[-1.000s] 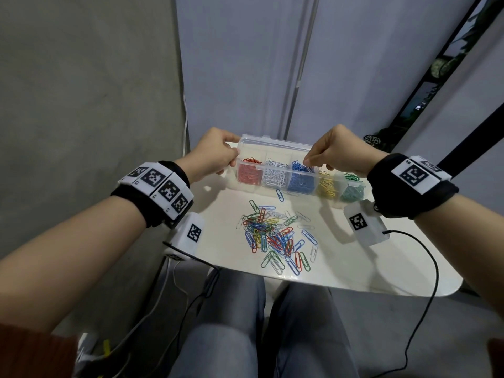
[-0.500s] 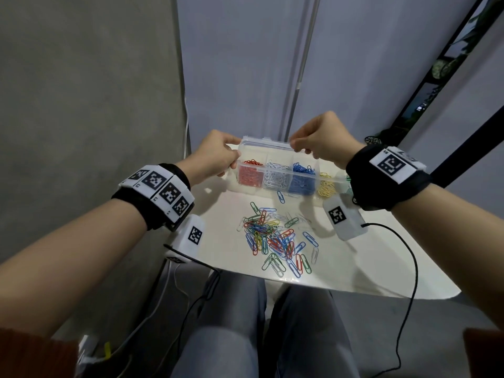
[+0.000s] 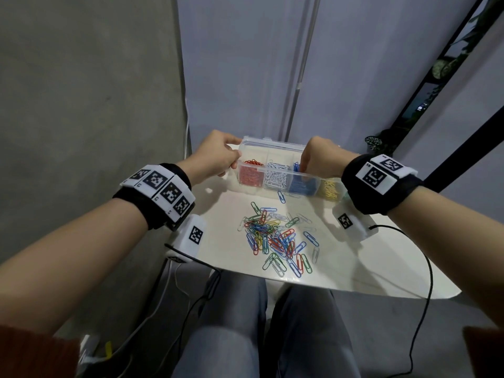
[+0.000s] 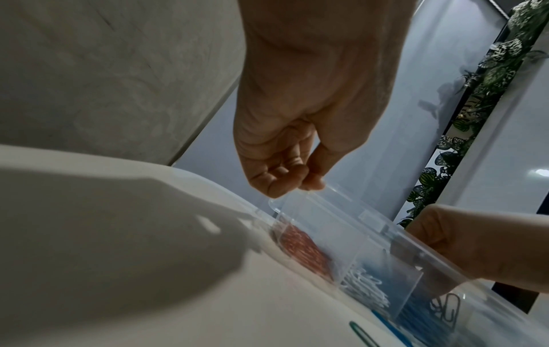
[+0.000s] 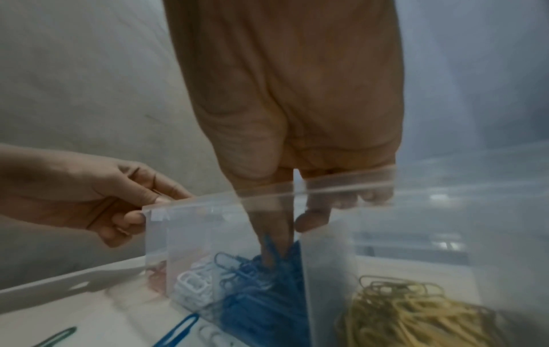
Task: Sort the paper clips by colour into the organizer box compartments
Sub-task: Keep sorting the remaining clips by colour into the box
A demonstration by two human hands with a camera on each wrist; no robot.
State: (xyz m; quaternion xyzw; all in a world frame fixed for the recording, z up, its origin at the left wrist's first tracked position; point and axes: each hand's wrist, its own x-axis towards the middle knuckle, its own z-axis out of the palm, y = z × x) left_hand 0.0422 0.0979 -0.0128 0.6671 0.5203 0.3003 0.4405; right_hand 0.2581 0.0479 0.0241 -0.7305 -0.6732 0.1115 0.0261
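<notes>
A clear organizer box [image 3: 272,145] stands at the far edge of the white table [image 3: 354,271]. It holds red [image 3: 249,175], white [image 3: 276,178], blue [image 3: 302,184] and yellow [image 3: 331,190] paper clips in separate compartments. My left hand [image 3: 219,159] pinches the box's left end [image 4: 341,211]. My right hand [image 3: 317,160] reaches down into the blue compartment, and its thumb and forefinger [image 5: 272,234] pinch a blue clip among the blue clips [image 5: 267,305]. A mixed pile of clips [image 3: 275,236] lies mid-table. The box's right end is hidden behind my right wrist.
One blue clip [image 3: 281,196] lies just in front of the box. A black cable [image 3: 428,268] runs over the table's right side. A grey wall stands close on the left, and my knees [image 3: 231,323] are under the near table edge.
My right hand rose to the back of the box, then came down into the blue compartment. My left hand has kept its hold on the box's left end.
</notes>
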